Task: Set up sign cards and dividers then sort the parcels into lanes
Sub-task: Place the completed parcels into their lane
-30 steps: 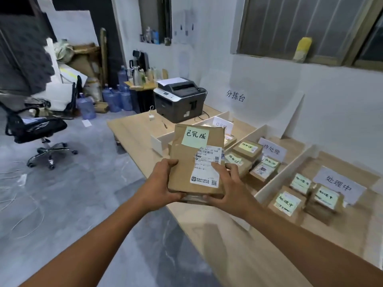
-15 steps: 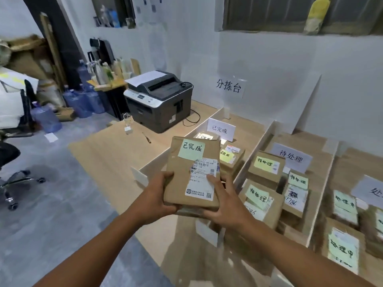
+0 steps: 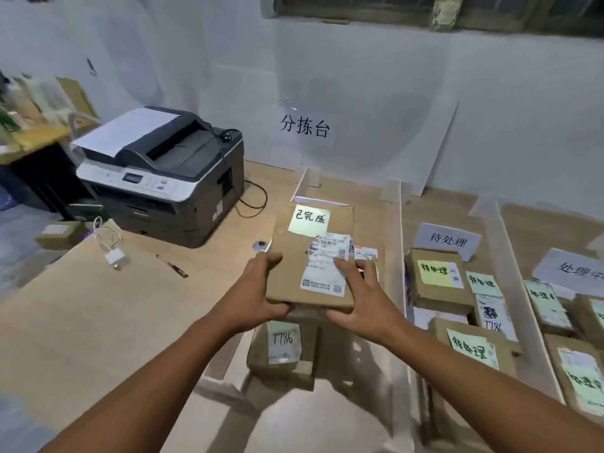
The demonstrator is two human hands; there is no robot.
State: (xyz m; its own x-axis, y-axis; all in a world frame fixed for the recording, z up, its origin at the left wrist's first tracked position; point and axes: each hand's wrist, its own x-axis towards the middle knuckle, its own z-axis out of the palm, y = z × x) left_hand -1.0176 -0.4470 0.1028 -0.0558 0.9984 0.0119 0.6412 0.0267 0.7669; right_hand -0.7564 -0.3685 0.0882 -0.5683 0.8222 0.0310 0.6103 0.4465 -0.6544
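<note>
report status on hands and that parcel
Hands: left hand and right hand both grip the tagged parcel. Held above the leftmost lane, not set down. Below it, parcel marked 7786 lies in that lane.

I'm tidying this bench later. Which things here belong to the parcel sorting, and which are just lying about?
Job: held parcel, left hand, right hand, divider, sign card, sorted parcel.
Lying about: printer, pen, charger.

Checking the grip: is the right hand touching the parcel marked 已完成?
Touching. The head view shows the right hand with fingers laid on the parcel, across its label.
</note>
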